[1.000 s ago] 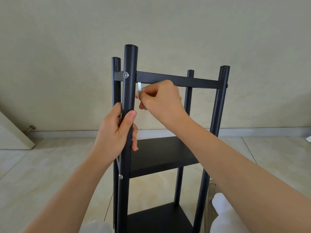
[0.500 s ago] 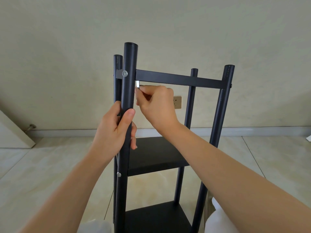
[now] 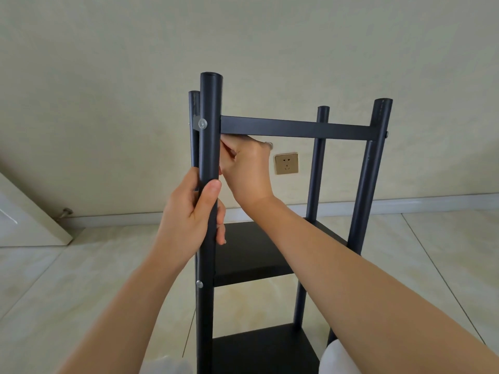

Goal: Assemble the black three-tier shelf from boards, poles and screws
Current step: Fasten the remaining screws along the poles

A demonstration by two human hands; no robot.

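The black shelf stands upright on the floor, with its top board (image 3: 297, 128), middle board (image 3: 251, 252) and bottom board (image 3: 262, 349) between the poles. My left hand (image 3: 189, 211) grips the near left pole (image 3: 210, 103) below the top board. My right hand (image 3: 248, 168) is tucked under the top board right behind that pole, fingers curled and pinching a small silver hex key (image 3: 268, 143); only the key's tip shows past my knuckles. A silver screw head (image 3: 202, 123) sits in the pole at top-board height, and another screw (image 3: 199, 284) sits at the middle board.
A brass wall socket (image 3: 286, 163) is on the wall behind the shelf. A pale door (image 3: 24, 220) with a door stopper (image 3: 64, 213) stands at the left. My white-clad knees (image 3: 337, 357) are beside the shelf's base on the tiled floor.
My right hand has moved up and left, tight under the top board against the pole, hiding most of the hex key. My left hand keeps its grip on the pole.
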